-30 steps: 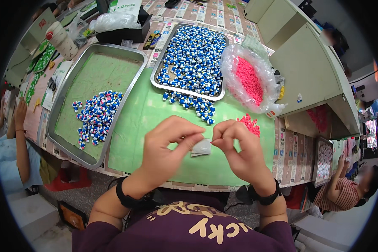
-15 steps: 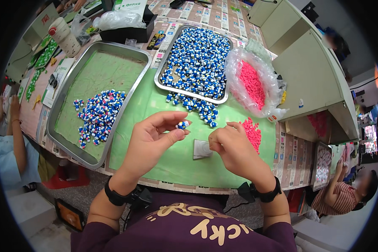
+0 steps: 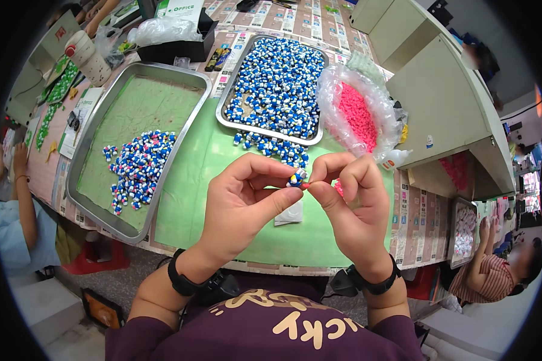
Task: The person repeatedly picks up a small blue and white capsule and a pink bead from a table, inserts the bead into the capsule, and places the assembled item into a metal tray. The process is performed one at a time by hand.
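A small blue-and-white figurine is pinched between the thumb and fingertips of my left hand. My right hand pinches a tiny pink piece and brings it against the figurine's right side. Behind the hands, more figurines spill from a metal tray full of blue-and-white ones. Loose pink pieces show partly behind my right fingers. A small pale square holder sits on the green mat, its upper part hidden by my hands.
On the left, another metal tray holds a pile of figurines with pink bits. A plastic bag of pink pieces lies at the right beside a small white bottle. A cabinet stands on the right; co-workers sit at both sides.
My right hand has come up and left from beside the square holder, now with a pink piece in its fingertips. My left hand has shifted right with the figurine, so both hands meet.
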`<state>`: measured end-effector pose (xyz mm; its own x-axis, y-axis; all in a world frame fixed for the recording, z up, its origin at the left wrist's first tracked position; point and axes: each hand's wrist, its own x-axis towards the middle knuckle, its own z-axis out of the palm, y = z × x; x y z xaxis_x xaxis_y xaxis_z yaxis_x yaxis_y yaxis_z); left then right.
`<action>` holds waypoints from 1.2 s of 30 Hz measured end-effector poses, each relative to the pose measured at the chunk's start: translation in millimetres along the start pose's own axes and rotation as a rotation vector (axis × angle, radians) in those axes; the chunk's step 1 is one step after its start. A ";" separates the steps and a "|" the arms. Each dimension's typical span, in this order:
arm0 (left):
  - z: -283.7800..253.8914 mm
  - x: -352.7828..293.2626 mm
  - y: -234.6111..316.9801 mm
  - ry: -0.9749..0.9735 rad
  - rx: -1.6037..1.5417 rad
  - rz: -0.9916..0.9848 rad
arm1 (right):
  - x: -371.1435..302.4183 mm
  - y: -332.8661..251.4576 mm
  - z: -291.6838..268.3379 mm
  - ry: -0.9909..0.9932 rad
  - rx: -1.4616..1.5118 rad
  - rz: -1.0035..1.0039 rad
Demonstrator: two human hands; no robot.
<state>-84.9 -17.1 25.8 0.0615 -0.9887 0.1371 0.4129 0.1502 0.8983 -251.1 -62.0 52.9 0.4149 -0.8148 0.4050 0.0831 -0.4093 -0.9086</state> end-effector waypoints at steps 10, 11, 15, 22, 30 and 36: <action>4.9 -2.5 -3.6 0.029 0.368 0.301 | -5.9 3.4 5.1 0.031 -0.214 -0.030; 3.8 -1.9 -3.4 0.024 0.428 0.351 | -6.7 3.3 6.5 0.050 -0.134 0.010; -4.8 1.3 -1.3 -0.070 0.505 0.450 | -4.6 7.9 -6.2 0.023 0.092 0.197; -60.3 -8.2 14.4 0.178 0.414 0.334 | -2.9 17.2 -60.1 0.045 -0.446 0.203; -159.0 -38.3 34.4 0.639 1.035 0.314 | -29.0 53.1 -73.5 -0.366 -0.876 0.129; -153.9 -25.5 47.9 0.728 1.397 0.178 | -32.8 59.3 -72.5 -0.423 -1.012 0.008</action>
<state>73.2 15.2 1.1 0.5892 -0.6865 0.4260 -0.7477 -0.2635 0.6095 -325.5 -89.3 -6.8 0.7053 -0.6915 0.1559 -0.6232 -0.7097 -0.3285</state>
